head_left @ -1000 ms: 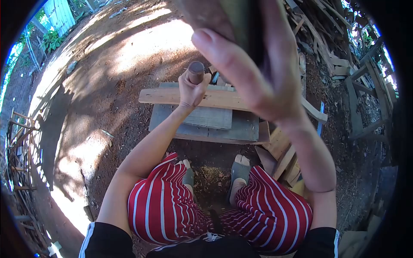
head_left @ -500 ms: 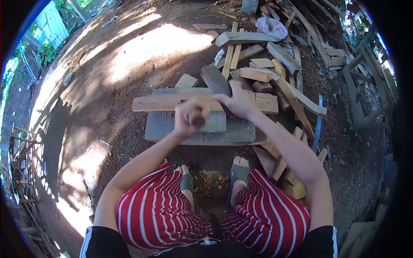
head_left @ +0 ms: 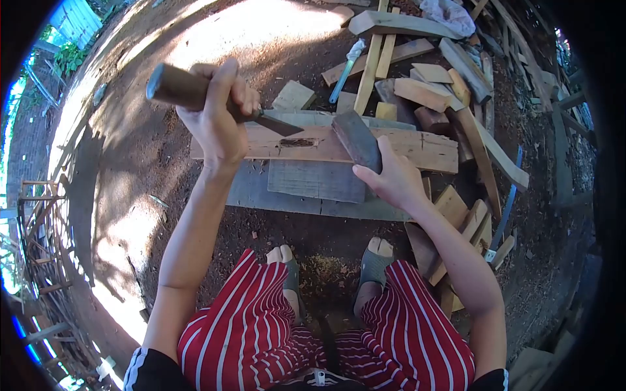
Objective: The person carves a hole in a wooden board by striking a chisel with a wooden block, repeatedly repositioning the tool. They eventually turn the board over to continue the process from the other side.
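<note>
Bare earth ground (head_left: 130, 182), partly sunlit and strewn with chips, surrounds a low grey workbench (head_left: 246, 186). Across the far half of the workbench lies a long wooden board (head_left: 339, 152), its ends projecting past the left and right edges. A dark, narrow slot (head_left: 298, 143) with rough margins is cut in its upper face, left of centre. On the near side of the board, a flat grey block (head_left: 316, 180) rests on the worktop, set in from the near edge.

Left hand (head_left: 218, 117): fingers wrapped firmly around the handle of a chisel (head_left: 179, 88), raised above the left part of the board. The chisel is tilted, butt end up and to the left, blade directed right. Its tip appears just beyond the slot; contact with the board cannot be determined.

Right hand (head_left: 394, 173): partly closed, gripping the near end of a dark wooden block (head_left: 357, 140) between thumb and fingers. The block is over the board, right of the slot; whether it touches the board cannot be determined.

Beyond the far edge: a pale offcut (head_left: 293, 96) and a blue-handled tool (head_left: 347, 72). Off the far right corner: piled timber pieces (head_left: 424, 95) and, farther off, a plastic bag (head_left: 450, 16).
</note>
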{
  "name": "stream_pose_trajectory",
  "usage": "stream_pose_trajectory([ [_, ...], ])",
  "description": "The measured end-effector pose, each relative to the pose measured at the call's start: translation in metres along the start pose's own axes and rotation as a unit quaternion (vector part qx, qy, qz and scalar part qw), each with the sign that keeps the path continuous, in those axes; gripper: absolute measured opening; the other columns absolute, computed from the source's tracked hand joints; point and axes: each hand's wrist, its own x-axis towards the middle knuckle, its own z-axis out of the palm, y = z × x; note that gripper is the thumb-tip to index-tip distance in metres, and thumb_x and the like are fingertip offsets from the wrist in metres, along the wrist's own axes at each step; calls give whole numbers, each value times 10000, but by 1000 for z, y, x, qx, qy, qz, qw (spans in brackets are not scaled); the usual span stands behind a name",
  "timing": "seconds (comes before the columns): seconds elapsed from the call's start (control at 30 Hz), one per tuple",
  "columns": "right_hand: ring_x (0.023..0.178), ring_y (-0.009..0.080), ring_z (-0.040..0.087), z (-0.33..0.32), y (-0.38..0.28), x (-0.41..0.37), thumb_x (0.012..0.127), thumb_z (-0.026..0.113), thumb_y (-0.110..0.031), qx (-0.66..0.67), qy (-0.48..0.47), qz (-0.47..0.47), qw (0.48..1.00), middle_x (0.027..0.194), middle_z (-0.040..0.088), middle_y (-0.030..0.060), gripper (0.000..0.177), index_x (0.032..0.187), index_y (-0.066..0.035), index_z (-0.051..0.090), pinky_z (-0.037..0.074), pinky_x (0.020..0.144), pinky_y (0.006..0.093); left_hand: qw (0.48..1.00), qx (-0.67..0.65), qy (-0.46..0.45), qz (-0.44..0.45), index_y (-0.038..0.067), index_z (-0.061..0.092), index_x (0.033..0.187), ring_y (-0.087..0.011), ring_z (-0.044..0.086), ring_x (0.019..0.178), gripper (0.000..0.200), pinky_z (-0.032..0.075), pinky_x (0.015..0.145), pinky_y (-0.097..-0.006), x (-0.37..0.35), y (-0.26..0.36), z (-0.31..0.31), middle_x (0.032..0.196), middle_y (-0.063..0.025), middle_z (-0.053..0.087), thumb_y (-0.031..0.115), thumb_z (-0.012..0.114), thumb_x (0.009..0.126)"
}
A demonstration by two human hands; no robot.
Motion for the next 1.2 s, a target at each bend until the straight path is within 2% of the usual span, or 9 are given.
stream_pose_trajectory([
  [0.1, 895, 421, 662, -3, 0, 0, 818, 609, -521, 10, -28, 19, 999, 913, 667, 259, 664, 1206, -19, 411, 507, 759, 528, 997, 57, -50, -28, 101, 505, 779, -111, 436, 448, 165, 372, 461, -276, -3, -4, 6, 568, -22, 473, 37, 605, 894],
  [0.5, 887, 425, 663, -4, 0, 0, 813, 612, -536, 5, -43, 32, 999, 890, 666, 258, 680, 1236, -47, 401, 504, 770, 522, 986, 134, -70, -68, 82, 525, 747, -91, 423, 416, 185, 356, 422, -261, 2, -33, 10, 532, -1, 460, 53, 665, 864],
  [0.7, 870, 423, 664, -3, -1, 1, 813, 610, -544, -5, -30, 13, 999, 870, 668, 253, 680, 1237, -55, 401, 507, 756, 520, 968, 201, -148, -35, 74, 522, 736, -68, 446, 413, 176, 357, 383, -230, 0, -44, 13, 531, 20, 472, 52, 678, 815],
  [0.8, 858, 422, 665, -2, 3, 1, 803, 614, -563, -12, -7, 0, 1000, 842, 668, 246, 701, 1238, -54, 407, 509, 748, 514, 968, 207, -121, -78, 68, 561, 695, -37, 517, 521, 180, 414, 478, -216, -7, -40, 14, 589, 27, 558, 95, 707, 795],
  [0.9, 866, 380, 678, -16, -1, 6, 795, 646, -530, 114, -78, 46, 989, 906, 668, 237, 713, 1248, -21, 436, 512, 782, 482, 971, 205, -117, -29, 75, 529, 726, -54, 482, 448, 160, 377, 401, -221, -12, -42, 14, 559, 11, 515, 60, 674, 792],
  [1.03, 931, 276, 657, -88, -74, -10, 806, 690, -403, 288, 135, -207, 925, 1081, 625, 220, 679, 1253, 59, 471, 501, 848, 381, 957, 258, -130, -8, 56, 565, 776, -56, 526, 513, 116, 408, 456, -222, -22, -51, 11, 588, 22, 533, 83, 677, 789],
  [1.07, 799, 246, 652, -116, -101, -13, 811, 688, -390, 265, 208, -320, 885, 1044, 633, 190, 665, 1248, 60, 471, 519, 722, 339, 967, 226, -111, -27, 20, 555, 748, -71, 517, 610, 201, 445, 572, -270, -22, -52, 9, 654, -12, 572, 127, 725, 756],
  [1.1, 667, 215, 647, -136, -123, -17, 816, 687, -378, 235, 278, -429, 827, 1007, 641, 161, 650, 1243, 61, 470, 538, 596, 296, 968, 221, -116, -20, 20, 555, 748, -71, 517, 610, 201, 445, 572, -270, -21, -52, 9, 654, -12, 572, 127, 725, 756],
  [1.2, 749, 264, 679, -148, -169, -52, 832, 669, -368, 288, 361, -424, 779, 964, 680, 139, 603, 1221, 57, 488, 541, 684, 362, 963, 240, -104, 59, 28, 587, 781, -80, 521, 633, 173, 453, 613, -277, -29, -40, 16, 659, -22, 580, 140, 717, 766],
])
